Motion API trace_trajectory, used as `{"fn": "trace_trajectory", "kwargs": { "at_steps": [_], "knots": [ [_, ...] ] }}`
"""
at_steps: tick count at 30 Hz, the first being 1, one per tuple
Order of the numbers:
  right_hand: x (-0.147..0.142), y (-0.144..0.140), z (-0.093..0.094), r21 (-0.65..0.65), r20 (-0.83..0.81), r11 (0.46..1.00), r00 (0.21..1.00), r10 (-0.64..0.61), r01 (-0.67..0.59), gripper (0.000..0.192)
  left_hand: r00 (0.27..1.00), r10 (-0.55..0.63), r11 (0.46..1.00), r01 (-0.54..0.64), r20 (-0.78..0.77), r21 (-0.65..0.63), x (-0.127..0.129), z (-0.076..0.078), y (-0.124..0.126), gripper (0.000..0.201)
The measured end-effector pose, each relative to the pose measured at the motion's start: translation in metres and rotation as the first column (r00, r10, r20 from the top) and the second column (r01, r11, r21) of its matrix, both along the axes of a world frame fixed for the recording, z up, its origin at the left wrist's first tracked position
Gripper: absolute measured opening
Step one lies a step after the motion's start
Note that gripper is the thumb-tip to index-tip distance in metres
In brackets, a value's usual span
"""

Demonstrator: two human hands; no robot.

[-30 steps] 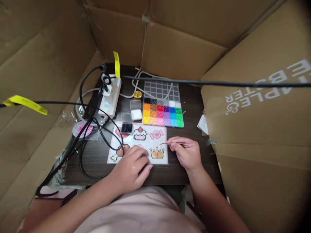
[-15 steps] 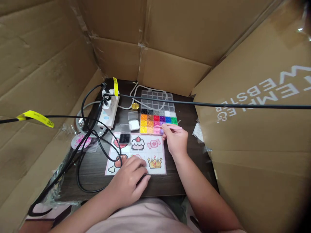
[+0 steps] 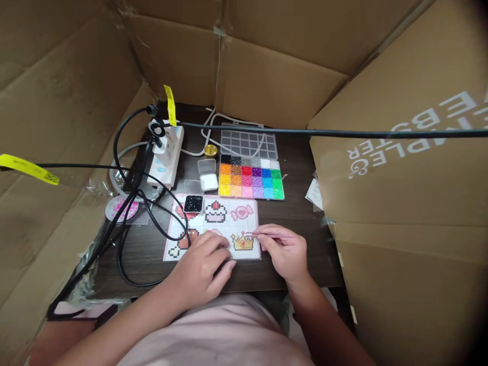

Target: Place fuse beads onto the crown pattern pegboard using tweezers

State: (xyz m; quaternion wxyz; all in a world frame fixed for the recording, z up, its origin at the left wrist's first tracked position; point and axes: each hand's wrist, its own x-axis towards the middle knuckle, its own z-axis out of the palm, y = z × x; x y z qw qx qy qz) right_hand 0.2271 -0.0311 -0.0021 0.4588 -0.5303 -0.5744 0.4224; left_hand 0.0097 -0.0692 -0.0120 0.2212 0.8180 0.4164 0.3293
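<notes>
On the pattern sheet (image 3: 213,226), left hand (image 3: 202,269) rests, fingers loosely together; at 3 o'clock, right hand (image 3: 285,250) pinches tweezers (image 3: 267,235), tip seemingly over the crown (image 3: 243,242).

Soft, even light, faint shadows, sharp centre, wide-angle bending and dark vignetting at the right corners.

The near middle of the pattern sheet (image 3: 213,226) is covered by the left hand (image 3: 204,269), so the design beneath cannot be made out. The tip of the tweezers (image 3: 267,235) is too fine to show whether a bead is held. The black cable (image 3: 343,133) is cut off at the right edge.
</notes>
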Motion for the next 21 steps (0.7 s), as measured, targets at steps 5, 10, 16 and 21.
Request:
{"fn": "trace_trajectory", "kwargs": {
  "at_steps": [5,10,16,21],
  "knots": [
    [-0.002,-0.001,-0.003,0.080,0.042,0.995,0.998,0.056,-0.059,0.009,1.000,0.003,1.000,-0.003,-0.009,0.006,0.000,-0.001,0.001,0.008],
    [-0.001,0.002,-0.002,0.079,0.051,0.994,0.996,0.070,-0.074,0.009,1.000,-0.006,1.000,0.006,-0.004,-0.004,-0.001,-0.002,0.000,0.008],
    [-0.012,-0.010,-0.001,0.099,0.067,0.992,0.994,-0.090,0.083,0.008,1.000,-0.010,1.000,0.010,-0.008,-0.015,-0.001,0.000,0.000,0.008],
    [-0.029,-0.036,-0.009,0.191,0.141,0.930,0.928,-0.344,0.315,0.007,1.000,-0.014,1.000,0.014,-0.011,-0.019,-0.002,0.001,-0.001,0.008]
  ]
}}
